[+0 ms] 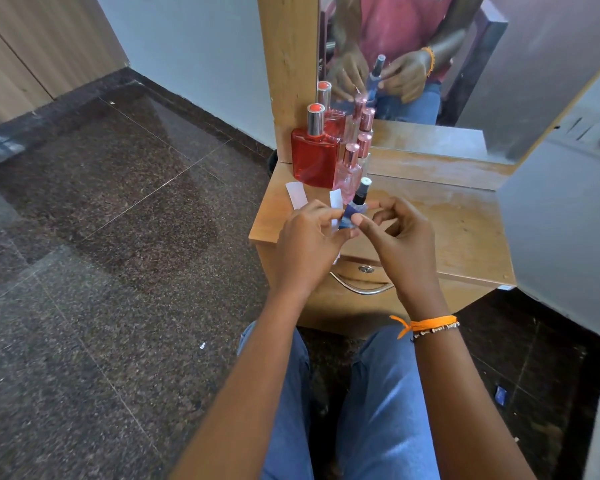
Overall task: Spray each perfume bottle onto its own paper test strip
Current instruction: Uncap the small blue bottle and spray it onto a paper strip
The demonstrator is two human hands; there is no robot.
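Both hands hold a small blue spray bottle over the front of a wooden dresser.

The left hand [305, 237] and right hand [400, 237] meet at the blue bottle [352, 213], thumb and fingers of each pinching its lower part; its dark cap points up toward the mirror [465, 64]. A paper strip [335, 202] shows just behind the left fingers, another strip [296, 195] lies flat on the dresser top [465, 230] further left. Behind them stand a red bottle [314, 161] and a pink bottle [347, 171], touching.
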